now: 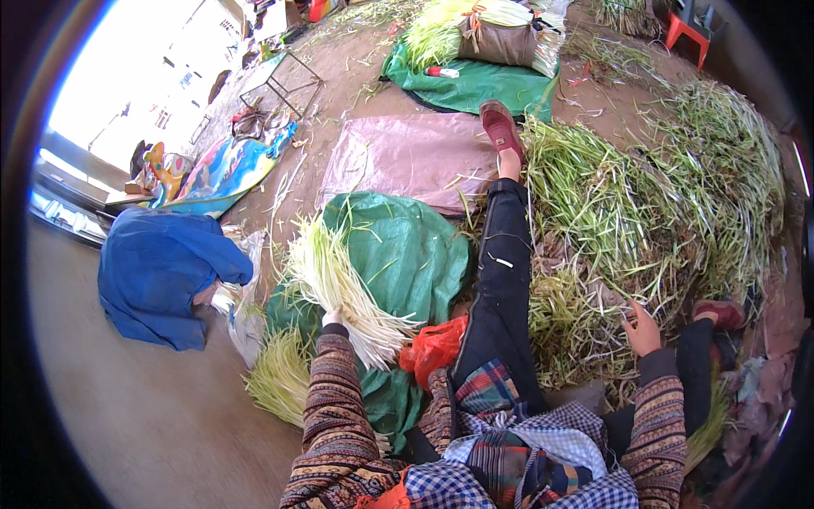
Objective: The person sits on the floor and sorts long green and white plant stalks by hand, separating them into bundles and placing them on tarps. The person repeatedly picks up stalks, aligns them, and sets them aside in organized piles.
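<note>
My left hand (333,317) is closed at the near edge of a bundle of pale, leafy stalks (346,283), which look like blanched garlic chives. Their white ends fan toward me and their yellow-green tops point away, over a green woven sack (404,254). Some of my left fingers are hidden among the stalks. On the right, my right hand (643,332) is held with its fingers apart at the near side of a large heap of green stalks (598,191). I see nothing clearly held in it.
Another pale bundle (280,375) lies beside my left forearm. A red plastic bag (435,350) sits by my outstretched leg (502,273). Beyond are a pink sheet (407,159) and a tied bale (502,41) on a green sheet. A person in blue (162,273) bends at the left.
</note>
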Motion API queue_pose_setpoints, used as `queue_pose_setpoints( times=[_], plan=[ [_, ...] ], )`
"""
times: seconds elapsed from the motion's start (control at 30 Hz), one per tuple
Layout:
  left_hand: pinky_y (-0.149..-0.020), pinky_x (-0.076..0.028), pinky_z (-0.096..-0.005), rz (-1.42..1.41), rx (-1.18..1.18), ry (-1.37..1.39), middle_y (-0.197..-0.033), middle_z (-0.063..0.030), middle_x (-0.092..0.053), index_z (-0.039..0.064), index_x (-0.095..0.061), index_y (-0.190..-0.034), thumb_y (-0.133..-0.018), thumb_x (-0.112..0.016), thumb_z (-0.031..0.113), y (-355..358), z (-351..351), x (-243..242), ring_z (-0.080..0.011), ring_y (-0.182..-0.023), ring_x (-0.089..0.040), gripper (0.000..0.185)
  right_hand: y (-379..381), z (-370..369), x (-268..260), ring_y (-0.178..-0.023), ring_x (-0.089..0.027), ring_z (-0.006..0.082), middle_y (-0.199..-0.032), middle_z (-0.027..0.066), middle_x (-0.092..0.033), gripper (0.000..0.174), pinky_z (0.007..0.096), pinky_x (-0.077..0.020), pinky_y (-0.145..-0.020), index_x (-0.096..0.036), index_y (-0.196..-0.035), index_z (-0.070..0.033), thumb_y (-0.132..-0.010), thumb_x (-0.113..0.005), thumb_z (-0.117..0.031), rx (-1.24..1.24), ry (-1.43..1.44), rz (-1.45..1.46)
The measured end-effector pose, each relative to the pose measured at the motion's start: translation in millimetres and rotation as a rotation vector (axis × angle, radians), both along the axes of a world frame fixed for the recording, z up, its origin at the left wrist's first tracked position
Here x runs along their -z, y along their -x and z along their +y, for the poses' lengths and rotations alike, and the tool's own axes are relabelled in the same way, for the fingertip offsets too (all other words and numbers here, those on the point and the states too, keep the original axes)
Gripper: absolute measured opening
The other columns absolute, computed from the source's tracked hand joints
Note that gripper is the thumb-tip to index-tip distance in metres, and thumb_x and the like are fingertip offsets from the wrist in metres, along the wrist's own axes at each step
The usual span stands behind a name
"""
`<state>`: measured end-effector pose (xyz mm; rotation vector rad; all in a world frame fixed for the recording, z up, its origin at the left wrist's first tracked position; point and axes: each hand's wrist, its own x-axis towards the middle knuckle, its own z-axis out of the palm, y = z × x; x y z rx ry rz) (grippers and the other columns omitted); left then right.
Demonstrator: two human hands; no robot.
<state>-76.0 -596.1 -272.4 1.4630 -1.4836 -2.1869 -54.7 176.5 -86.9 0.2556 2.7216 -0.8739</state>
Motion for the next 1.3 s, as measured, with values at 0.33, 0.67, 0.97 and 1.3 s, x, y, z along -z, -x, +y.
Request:
queue_pose_setpoints(
  times=[0.33,0.67,0.97,1.3],
  plan=[
    [-0.083,-0.045,-0.0387,-0.645,0.171,0.841,-0.097,-0.0277,-0.059,-0.005,-0.063,-0.093,-0.072,-0.064,0.038,-14,55,-51,-0.0408,-0.088,-0.058,0.048,13,23,62,-0.079,-0.054,0.0237,-0.093,0.0092,-0.056,0.047,0.0381,-0.0446,-0.07,-0.037,-0.13,-0.008,-0.086,-0.054,-0.014,0.074,0.108,-0.15],
    [-0.095,-0.037,-0.0407,-0.683,0.213,1.006,-0.118,-0.025,-0.047,0.006,-0.044,-0.124,-0.053,-0.077,0.047,-12,69,-90,-0.0359,-0.11,-0.047,0.089,5,37,100,-0.065,-0.049,0.0203,-0.08,0.008,-0.054,0.043,0.0359,-0.0407,-0.062,-0.043,-0.124,-0.006,-0.084,-0.055,-0.014,0.153,0.147,-0.125],
    [-0.094,-0.038,-0.0366,-0.714,0.28,1.136,-0.12,-0.0236,-0.048,0.002,-0.042,-0.124,-0.066,-0.071,0.039,36,37,-97,-0.0322,-0.108,-0.049,0.074,-11,41,107,-0.067,-0.051,0.0226,-0.076,0.0079,-0.054,0.038,0.0357,-0.042,-0.065,-0.048,-0.118,-0.004,-0.082,-0.057,-0.014,0.131,0.083,-0.065],
    [-0.081,-0.043,-0.0365,-0.131,0.077,0.575,-0.099,-0.0181,-0.061,0.001,-0.051,-0.114,-0.074,-0.066,0.036,10,-35,0,-0.0285,-0.092,-0.059,0.055,-15,19,86,-0.075,-0.054,0.0247,-0.086,0.0109,-0.054,0.038,0.0377,-0.0435,-0.066,-0.046,-0.12,-0.008,-0.084,-0.055,-0.012,0.133,-0.028,-0.21]
  ],
)
